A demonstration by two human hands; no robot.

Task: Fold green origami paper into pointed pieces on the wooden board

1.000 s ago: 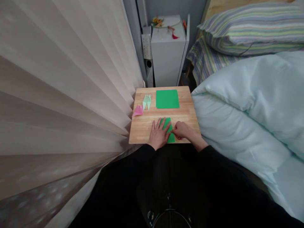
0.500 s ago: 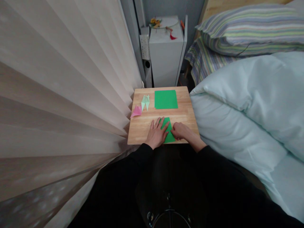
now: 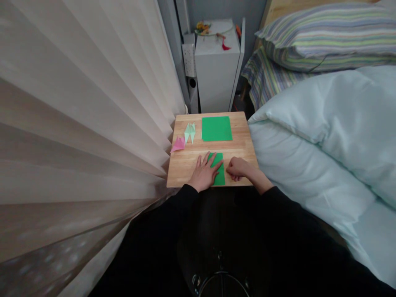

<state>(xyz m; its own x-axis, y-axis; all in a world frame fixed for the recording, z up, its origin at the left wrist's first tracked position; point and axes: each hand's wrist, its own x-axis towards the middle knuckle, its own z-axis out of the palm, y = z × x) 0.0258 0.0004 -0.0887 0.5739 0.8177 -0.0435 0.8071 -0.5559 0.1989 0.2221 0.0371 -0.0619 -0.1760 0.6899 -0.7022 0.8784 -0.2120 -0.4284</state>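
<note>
Left fingers [image 3: 216, 166] lie spread and flat on the folded green paper [image 3: 220, 178], at the near edge of the wooden table [image 3: 185, 167]; the left hand [image 3: 204, 176] grips nothing. The right hand [image 3: 239, 168], loosely curled, rests at the paper's right edge; whether it nips that edge cannot be told. Judged: a clean crease needs aligned edges and steady flat pressure. Farther: green sheet [image 3: 216, 128], pale green figure [image 3: 190, 132], pink figure [image 3: 178, 144]. The white cabinet [image 3: 216, 74] bears small coloured items, too small to identify.
</note>
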